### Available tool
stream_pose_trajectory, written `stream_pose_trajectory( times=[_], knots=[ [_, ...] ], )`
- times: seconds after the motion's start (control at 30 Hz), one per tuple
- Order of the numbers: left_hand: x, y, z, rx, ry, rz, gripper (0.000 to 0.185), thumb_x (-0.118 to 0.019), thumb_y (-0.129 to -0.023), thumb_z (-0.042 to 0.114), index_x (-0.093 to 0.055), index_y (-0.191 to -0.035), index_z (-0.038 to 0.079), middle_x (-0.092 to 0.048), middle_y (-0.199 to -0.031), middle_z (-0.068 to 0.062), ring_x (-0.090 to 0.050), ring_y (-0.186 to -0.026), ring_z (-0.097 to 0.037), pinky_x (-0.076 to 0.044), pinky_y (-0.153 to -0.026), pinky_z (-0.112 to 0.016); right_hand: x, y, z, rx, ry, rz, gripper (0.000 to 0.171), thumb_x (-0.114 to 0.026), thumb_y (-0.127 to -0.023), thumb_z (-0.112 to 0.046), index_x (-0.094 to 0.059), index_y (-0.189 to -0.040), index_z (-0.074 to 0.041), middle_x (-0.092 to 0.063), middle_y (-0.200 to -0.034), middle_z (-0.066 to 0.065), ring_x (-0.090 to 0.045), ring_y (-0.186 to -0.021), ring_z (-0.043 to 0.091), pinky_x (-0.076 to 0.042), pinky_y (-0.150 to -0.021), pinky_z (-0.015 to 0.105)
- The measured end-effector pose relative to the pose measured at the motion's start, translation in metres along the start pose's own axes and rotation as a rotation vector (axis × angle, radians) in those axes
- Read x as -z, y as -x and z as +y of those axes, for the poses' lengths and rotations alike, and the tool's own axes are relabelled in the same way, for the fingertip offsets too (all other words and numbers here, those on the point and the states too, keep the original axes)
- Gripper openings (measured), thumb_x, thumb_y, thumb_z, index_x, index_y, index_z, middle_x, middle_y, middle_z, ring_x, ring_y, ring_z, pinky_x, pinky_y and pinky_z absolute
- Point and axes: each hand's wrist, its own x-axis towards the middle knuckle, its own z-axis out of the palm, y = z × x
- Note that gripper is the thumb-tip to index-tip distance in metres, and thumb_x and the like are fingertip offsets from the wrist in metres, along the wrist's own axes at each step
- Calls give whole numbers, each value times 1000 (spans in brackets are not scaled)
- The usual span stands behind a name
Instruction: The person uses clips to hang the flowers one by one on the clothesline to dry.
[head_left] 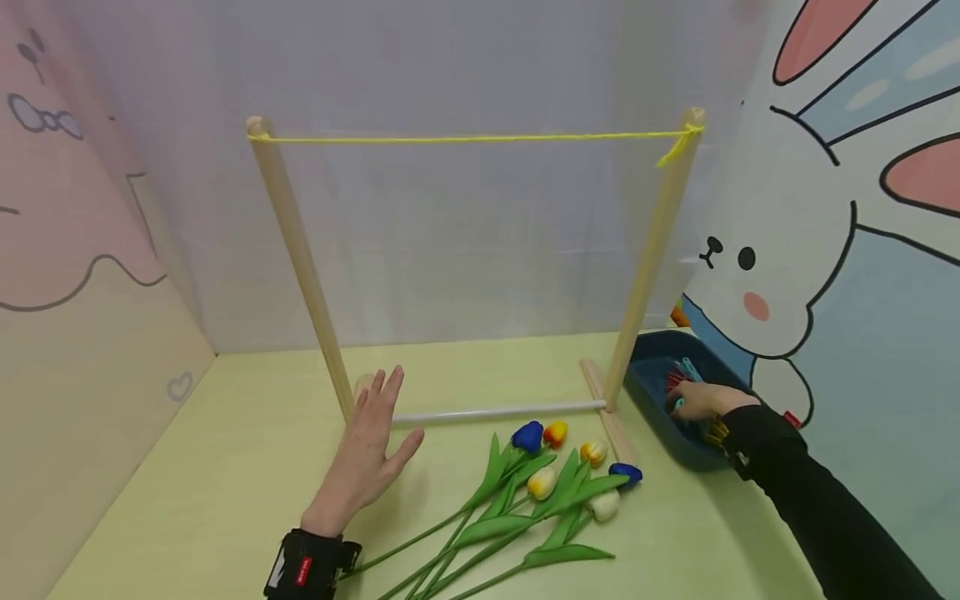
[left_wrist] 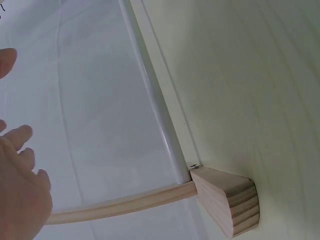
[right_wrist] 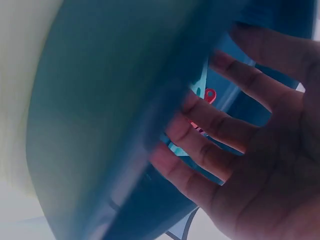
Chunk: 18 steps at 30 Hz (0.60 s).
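Observation:
My right hand [head_left: 701, 402] reaches over the near rim into a dark blue basin [head_left: 652, 408]. In the right wrist view its fingers [right_wrist: 215, 120] are spread and slightly bent inside the basin. Beside them lie small teal and red pieces, among them a red one [right_wrist: 210, 95] with a round hole; yellow ones show in the head view. My left hand [head_left: 371, 442] is raised beside the left post of a wooden frame [head_left: 300, 258], fingers straight and spread, holding nothing.
A yellow string [head_left: 465, 139] runs taut between the post tops. Low down, a white rod [head_left: 495, 412] joins the posts. Artificial tulips [head_left: 542, 483] in blue, white, yellow and orange lie on the table [head_left: 187, 500] before the frame. A rabbit-printed wall [head_left: 795, 275] stands close behind the basin.

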Motion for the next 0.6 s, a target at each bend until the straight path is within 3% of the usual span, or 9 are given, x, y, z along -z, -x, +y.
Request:
stream_pose_trajectory(
  times=[0.13, 0.27, 0.47, 0.6],
  knots=[
    [-1, 4, 1, 77, -28, -102, 89, -72, -93, 23, -18, -161, 4, -29, -165, -18, -20, -155, -42, -8, -130, -47, 0, 0, 4, 24, 18, 67, 27, -62, -92, -10, -67, -114, 5, -61, -122, 33, -61, -94, 33, -55, -79, 43],
    [0, 4, -1, 132, -24, -187, 87, -69, -95, 26, -17, -161, 7, -24, -167, -17, -11, -157, -38, -13, -125, -60, 2, 4, 4, 38, -10, 147, 23, -67, -93, -16, -66, -107, 2, -63, -99, 19, -53, -78, 22, -46, -67, 33],
    [-2, 6, -2, 154, 11, -259, 86, -69, -96, 27, -17, -161, 7, -23, -167, -18, -12, -156, -44, -12, -123, -63, 5, 13, -3, 80, -19, 249, 19, -66, -96, -16, -63, -102, 1, -63, -106, 28, -50, -74, 21, -41, -65, 32],
    [-5, 8, -3, 163, 22, -300, 84, -69, -96, 27, -19, -161, 6, -23, -167, -18, -13, -156, -43, -11, -123, -64, 3, 19, -9, 107, -52, 284, 17, -57, -99, -12, -61, -106, 4, -62, -97, 19, -51, -76, 22, -43, -67, 34]
  ],
)
